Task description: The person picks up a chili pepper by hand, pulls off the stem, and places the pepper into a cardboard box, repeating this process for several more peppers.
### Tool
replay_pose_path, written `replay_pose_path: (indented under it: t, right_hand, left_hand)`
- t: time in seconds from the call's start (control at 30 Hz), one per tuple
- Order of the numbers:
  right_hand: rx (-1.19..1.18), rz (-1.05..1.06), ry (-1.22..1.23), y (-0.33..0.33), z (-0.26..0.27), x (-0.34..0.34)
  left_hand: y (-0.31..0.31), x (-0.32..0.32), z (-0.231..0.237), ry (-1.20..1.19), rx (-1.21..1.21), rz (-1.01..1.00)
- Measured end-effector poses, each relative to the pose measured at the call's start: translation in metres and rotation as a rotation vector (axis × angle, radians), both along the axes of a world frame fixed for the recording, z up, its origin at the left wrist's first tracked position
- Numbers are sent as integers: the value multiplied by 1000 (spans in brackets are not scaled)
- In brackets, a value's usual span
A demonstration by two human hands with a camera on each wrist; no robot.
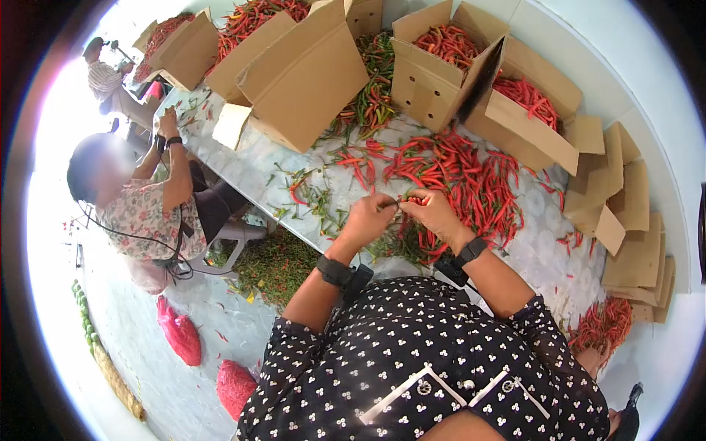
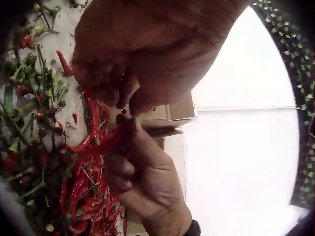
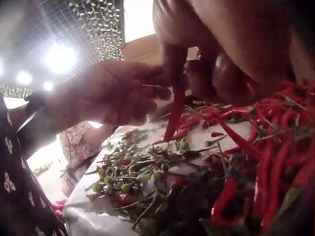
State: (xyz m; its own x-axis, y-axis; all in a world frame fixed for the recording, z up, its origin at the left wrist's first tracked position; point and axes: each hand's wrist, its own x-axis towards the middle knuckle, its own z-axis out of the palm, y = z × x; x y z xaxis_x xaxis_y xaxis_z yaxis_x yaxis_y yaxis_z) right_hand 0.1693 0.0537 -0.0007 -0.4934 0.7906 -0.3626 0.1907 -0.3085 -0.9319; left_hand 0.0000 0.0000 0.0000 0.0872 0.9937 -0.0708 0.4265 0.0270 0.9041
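Observation:
My left hand [image 1: 368, 220] and right hand [image 1: 435, 217] meet fingertip to fingertip above the table. The right hand grips a red chili pepper [image 3: 174, 115], whose tip points down in the right wrist view. At the chili's upper end the left hand pinches a thin stem [image 3: 151, 86] between thumb and fingertips. Below and beyond the right hand spreads a heap of red chilies [image 1: 471, 176]. Green stems [image 1: 312, 202] with their caps lie scattered near the left hand. Part of the held chili is hidden by the fingers.
Cardboard boxes of chilies [image 1: 526, 99] line the table's far side, one tall box [image 1: 305, 81] among them. Green and red chilies [image 1: 375, 95] pile between boxes. Another person [image 1: 147, 191] sits at left. Stems [image 1: 272, 264] cover the floor beside pink bags [image 1: 179, 334].

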Motion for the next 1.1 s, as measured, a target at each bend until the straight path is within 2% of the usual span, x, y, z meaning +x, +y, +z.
replay_pose_path:
  t: [0.07,0.1,0.17,0.3,0.4,0.47,0.5,0.57,0.6,0.67,0.7,0.77,0.8,0.83,0.87,0.9,0.97,1.0,1.07,1.1]
  right_hand:
    - [280,64,-184,-2,7,-1]
    - [282,61,-167,-2,2,-5]
    - [510,94,-197,-3,-3,-8]
    - [554,90,-218,-9,3,-4]
    - [529,163,-313,-9,11,-4]
    - [410,119,-148,-10,8,-2]
    - [409,119,-149,-10,8,-2]
    - [437,125,-87,-10,9,0]
    - [436,124,-87,-11,11,2]
    - [16,-61,105,-10,18,9]
    - [18,-61,106,-5,10,16]
    - [-330,-240,413,6,-13,31]
    - [-423,-275,430,6,-7,33]
    - [-423,-275,430,6,-3,31]
    - [-422,-381,437,4,0,28]
    - [-418,-486,444,3,2,26]
    - [-408,-436,405,4,0,32]
    - [-405,-386,364,4,-2,35]
    - [-379,-381,346,3,-2,38]
    - [-359,-376,326,3,-3,41]
  left_hand:
    - [0,1,15,-48,0,189]
    - [0,-1,18,-32,2,188]
    - [1,1,20,45,159,163]
    - [0,7,5,120,256,109]
    - [3,7,-6,32,244,153]
    - [5,4,-3,-414,-236,177]
    - [5,4,-4,-415,-238,177]
    - [4,1,-4,-771,-337,171]
    - [4,-3,-7,-772,-338,170]
    - [7,-14,-13,-372,-349,72]
    - [9,-18,-12,-370,-347,71]
    - [11,-22,-11,263,-8,-165]
    - [14,-20,-12,263,-9,-165]
    - [21,-15,-13,363,168,-105]
    - [28,-10,-14,461,346,-44]
    - [36,-3,-13,459,348,-45]
    - [54,12,-10,490,552,-44]
    - [60,20,-13,488,555,-45]
    - [71,30,-25,705,498,-114]
    - [73,32,-29,702,502,-118]
